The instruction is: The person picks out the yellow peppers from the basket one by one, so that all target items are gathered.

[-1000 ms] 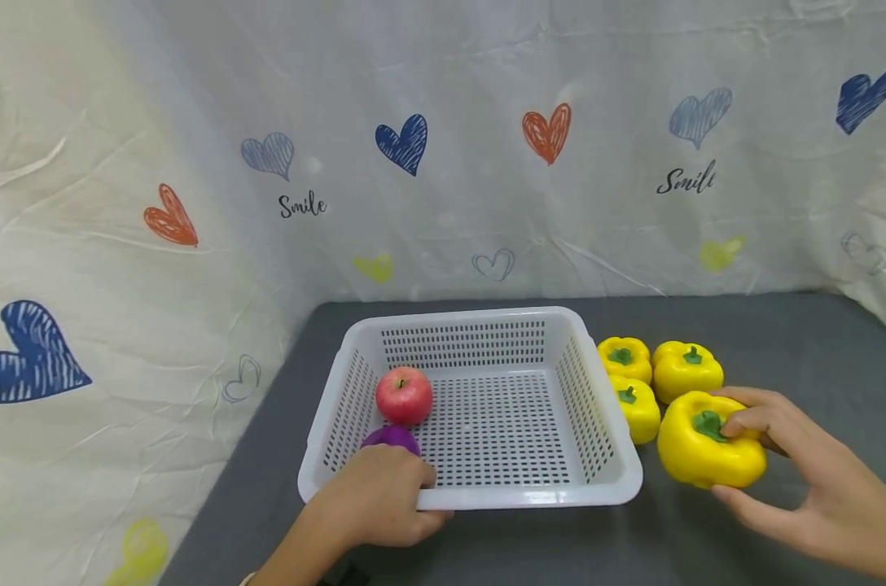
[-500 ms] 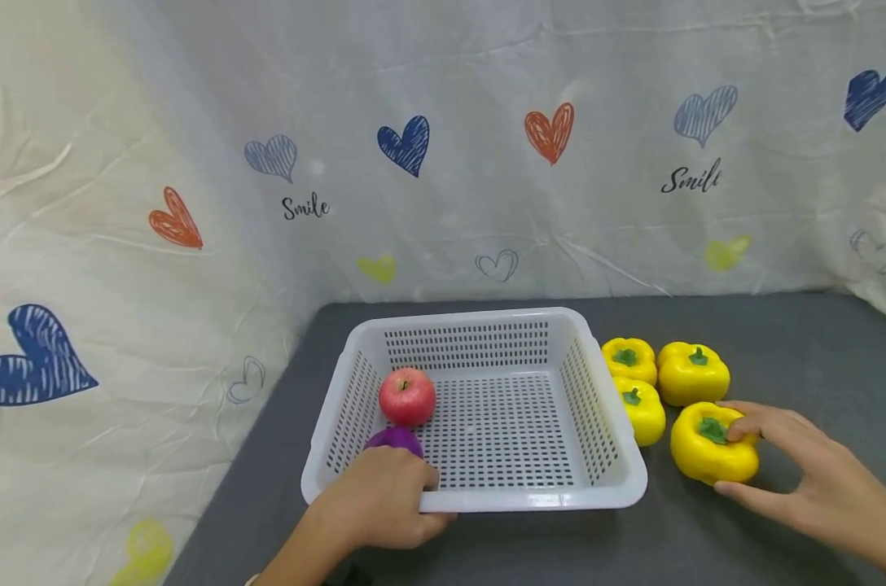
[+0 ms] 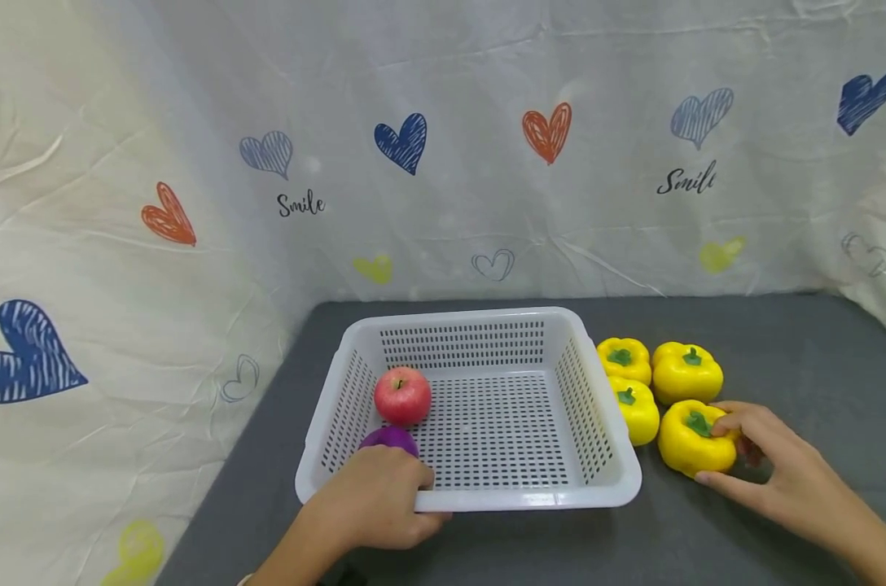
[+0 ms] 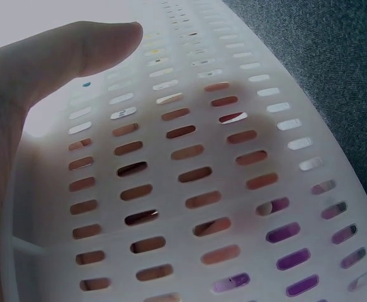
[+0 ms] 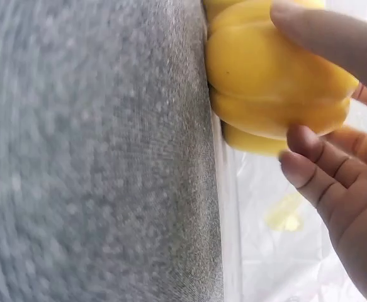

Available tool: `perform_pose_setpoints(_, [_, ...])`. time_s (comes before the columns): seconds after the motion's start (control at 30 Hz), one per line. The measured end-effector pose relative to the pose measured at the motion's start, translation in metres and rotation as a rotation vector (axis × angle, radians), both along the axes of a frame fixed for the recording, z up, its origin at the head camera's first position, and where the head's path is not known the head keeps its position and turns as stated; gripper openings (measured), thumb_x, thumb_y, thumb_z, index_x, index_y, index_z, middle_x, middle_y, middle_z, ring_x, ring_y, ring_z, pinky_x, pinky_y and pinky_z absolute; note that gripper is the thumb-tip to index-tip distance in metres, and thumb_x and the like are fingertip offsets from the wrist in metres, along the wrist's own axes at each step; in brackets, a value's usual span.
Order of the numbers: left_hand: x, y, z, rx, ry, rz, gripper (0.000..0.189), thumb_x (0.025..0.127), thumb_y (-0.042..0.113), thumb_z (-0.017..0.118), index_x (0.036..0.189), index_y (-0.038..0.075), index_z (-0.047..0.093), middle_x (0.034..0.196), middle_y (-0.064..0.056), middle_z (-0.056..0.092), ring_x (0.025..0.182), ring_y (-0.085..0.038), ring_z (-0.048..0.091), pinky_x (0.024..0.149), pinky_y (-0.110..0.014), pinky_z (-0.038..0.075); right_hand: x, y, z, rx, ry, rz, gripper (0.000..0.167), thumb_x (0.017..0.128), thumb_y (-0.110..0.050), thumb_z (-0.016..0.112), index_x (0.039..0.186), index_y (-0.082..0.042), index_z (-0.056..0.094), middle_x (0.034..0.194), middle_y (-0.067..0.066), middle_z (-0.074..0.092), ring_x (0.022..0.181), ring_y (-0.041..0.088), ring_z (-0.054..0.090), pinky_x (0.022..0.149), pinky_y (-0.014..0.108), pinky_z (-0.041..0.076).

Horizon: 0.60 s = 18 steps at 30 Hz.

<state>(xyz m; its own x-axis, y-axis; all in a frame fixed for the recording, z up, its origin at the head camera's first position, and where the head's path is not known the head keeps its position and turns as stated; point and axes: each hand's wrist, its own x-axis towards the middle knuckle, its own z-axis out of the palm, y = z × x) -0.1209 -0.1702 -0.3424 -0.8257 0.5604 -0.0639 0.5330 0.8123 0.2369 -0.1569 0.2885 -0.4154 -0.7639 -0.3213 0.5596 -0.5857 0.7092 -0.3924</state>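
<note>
My left hand point(image 3: 377, 496) grips the near rim of a white plastic basket point(image 3: 509, 498), fingers inside and thumb outside. In the left wrist view the thumb lies along the slotted basket wall point(image 4: 170, 151). Inside the basket sit a red apple point(image 3: 402, 396) and a purple rounded thing point(image 3: 390, 439), partly hidden by that hand. To the right, my right hand point(image 3: 773, 468) holds a yellow bell pepper point(image 3: 681, 443) with a green stem between thumb and fingers. In the right wrist view this bell pepper point(image 5: 271, 69) rests on the grey tabletop.
Three other yellow bell peppers, one at the back left point(image 3: 622, 358), one at the back right point(image 3: 685, 376) and one in front point(image 3: 637, 415), stand close together beside the basket's right wall. A white cloth point(image 3: 443, 212) printed with hearts hangs behind the grey table point(image 3: 802, 350).
My right hand has lowered the yellow bell pepper onto the table and shifted it slightly left, against the other peppers. The left hand keeps its hold on the basket rim.
</note>
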Motion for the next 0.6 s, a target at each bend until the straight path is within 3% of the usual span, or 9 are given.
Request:
perform_pose_setpoints(0.2, [0.0008,0.0001,-0.0002,0.000,-0.016,0.002,0.033,0.083,0.041,0.071,0.064,0.023,0.051,0.052,0.013,0.040,0.048,-0.006,0.040,0.049,-0.025,0.037,-0.0007,-0.0010,-0.0004,-0.020,-0.032,-0.053,0.064,0.051,0.004,0.096,0.104,-0.010,0.062,0.128,0.021,0.048,0.086,-0.003,0.043,0.062,0.010,0.042])
perform_pose_setpoints(0.47, [0.0020,0.0002,-0.0005,-0.002,-0.011,0.005,0.031,0.083,0.040,0.071,0.065,0.023,0.053,0.052,0.014,0.040,0.048,-0.006,0.041,0.050,-0.025,0.038,-0.0019,-0.0034,-0.0049,-0.042,0.033,-0.037,0.071,0.046,0.013,0.093,0.107,-0.002,0.060,0.125,0.019,0.048,0.097,-0.008,0.040,0.066,0.006,0.043])
perform_pose_setpoints(0.6, [0.0012,0.0000,0.0007,-0.007,-0.001,-0.002,0.032,0.083,0.041,0.071,0.065,0.023,0.052,0.051,0.013,0.039,0.048,-0.006,0.040,0.049,-0.025,0.038,-0.0029,-0.0041,-0.0059,-0.038,0.061,-0.041,0.076,0.043,0.012,0.094,0.108,0.003,0.056,0.121,0.018,0.048,0.093,-0.006,0.041,0.067,0.006,0.042])
